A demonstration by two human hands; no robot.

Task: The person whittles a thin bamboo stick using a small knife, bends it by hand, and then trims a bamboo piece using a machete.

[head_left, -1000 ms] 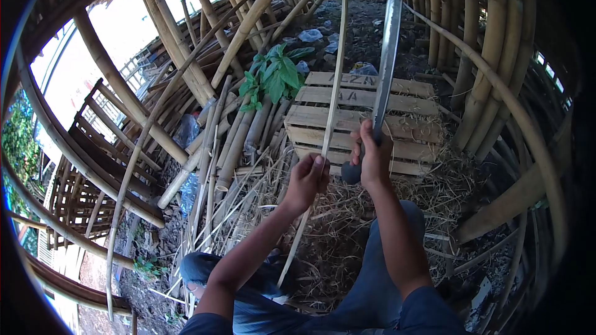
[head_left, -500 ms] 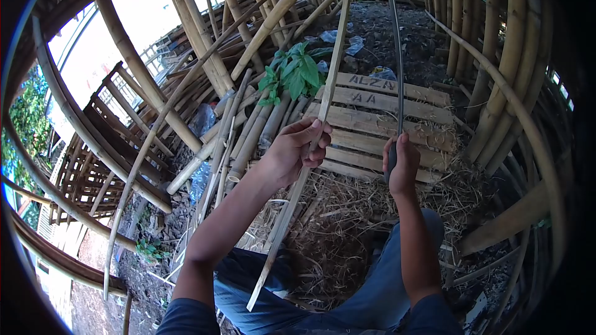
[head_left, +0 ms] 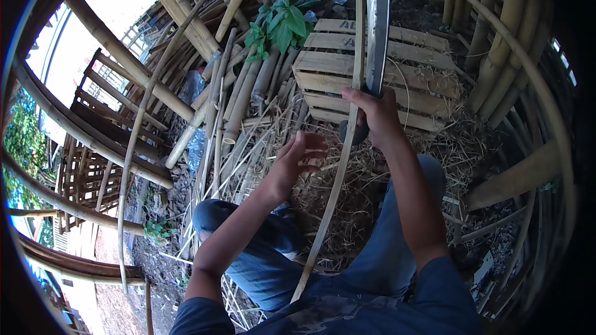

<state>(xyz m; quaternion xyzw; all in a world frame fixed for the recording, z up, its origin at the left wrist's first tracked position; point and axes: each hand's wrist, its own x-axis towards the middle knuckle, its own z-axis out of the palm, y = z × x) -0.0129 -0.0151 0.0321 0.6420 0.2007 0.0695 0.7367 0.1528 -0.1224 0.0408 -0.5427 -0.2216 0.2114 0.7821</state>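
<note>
My right hand (head_left: 375, 115) is closed round the dark handle of a long machete (head_left: 377, 31), whose blade points up and away from me. A long thin bamboo strip (head_left: 335, 192) runs beside the blade, pinched at my right thumb and fingers, its lower end near my lap. To the left of the strip, my left hand (head_left: 298, 161) is open with its fingers apart and nothing in it. Beyond both hands lies a slatted wooden crate (head_left: 372, 80) with dark lettering, partly hidden by the blade and strip.
Shavings (head_left: 335, 229) cover the ground between my knees. Bamboo poles (head_left: 248, 96) and a leafy green plant (head_left: 282, 25) are left of the crate. A curved pole (head_left: 528, 87) arches at the right. A woven bamboo frame (head_left: 87, 170) stands at the left.
My left hand has let go of the bamboo strip and opened. The strip is now against my right hand beside the blade, and the machete has come closer to the strip. The view has tilted down.
</note>
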